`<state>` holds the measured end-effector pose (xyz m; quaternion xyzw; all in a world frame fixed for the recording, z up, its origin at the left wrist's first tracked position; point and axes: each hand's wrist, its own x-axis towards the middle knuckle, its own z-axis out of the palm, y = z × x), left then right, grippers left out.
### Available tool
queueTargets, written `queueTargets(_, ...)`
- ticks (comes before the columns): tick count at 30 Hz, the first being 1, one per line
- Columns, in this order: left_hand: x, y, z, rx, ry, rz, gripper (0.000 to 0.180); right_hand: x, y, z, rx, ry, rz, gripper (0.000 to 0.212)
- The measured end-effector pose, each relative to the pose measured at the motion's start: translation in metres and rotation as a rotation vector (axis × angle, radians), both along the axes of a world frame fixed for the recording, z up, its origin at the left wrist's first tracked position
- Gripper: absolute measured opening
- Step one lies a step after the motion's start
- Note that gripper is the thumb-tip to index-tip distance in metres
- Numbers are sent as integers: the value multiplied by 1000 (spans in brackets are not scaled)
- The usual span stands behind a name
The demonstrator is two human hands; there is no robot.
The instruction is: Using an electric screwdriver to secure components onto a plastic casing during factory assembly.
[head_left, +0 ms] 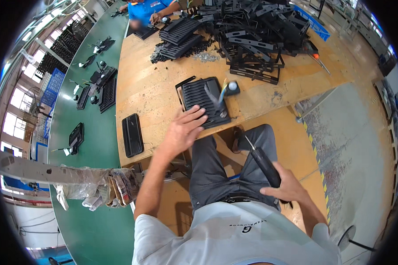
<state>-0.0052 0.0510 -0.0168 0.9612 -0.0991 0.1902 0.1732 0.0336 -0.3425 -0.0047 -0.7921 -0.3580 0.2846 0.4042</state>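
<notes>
Near the table's front edge lies a black, ribbed lamp housing (200,93), with a thin black bracket (180,90) along its left side. Coloured wires and a small black block with a white dome (232,86) are at its right. My left hand (184,129) reaches over the housing's lower left corner, fingers stretched out and touching or just above the ribs; it holds nothing. In my right hand (288,184) is a black electric screwdriver (265,164), fingers wrapped round its grip. Held off the table's front edge, over my lap, the tool points up and left.
A black flat rectangular case (132,134) lies left on the wooden table (150,88). Behind are stacked housings (180,31), loose screws (205,57), and piled black brackets (256,39). An orange-handled screwdriver (321,64) lies right. A co-worker (150,9) sits opposite. Left runs a green conveyor (93,141) carrying lamps.
</notes>
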Motion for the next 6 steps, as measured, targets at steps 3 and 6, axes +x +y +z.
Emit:
queueTargets(3,-24,48,27,265,117,181,46,-18,-6,-20,-99,454,-232,68)
queueTargets(6,-39,78,23,-146,-129,468,65,-24,-4,-62,-27,622,-292,65)
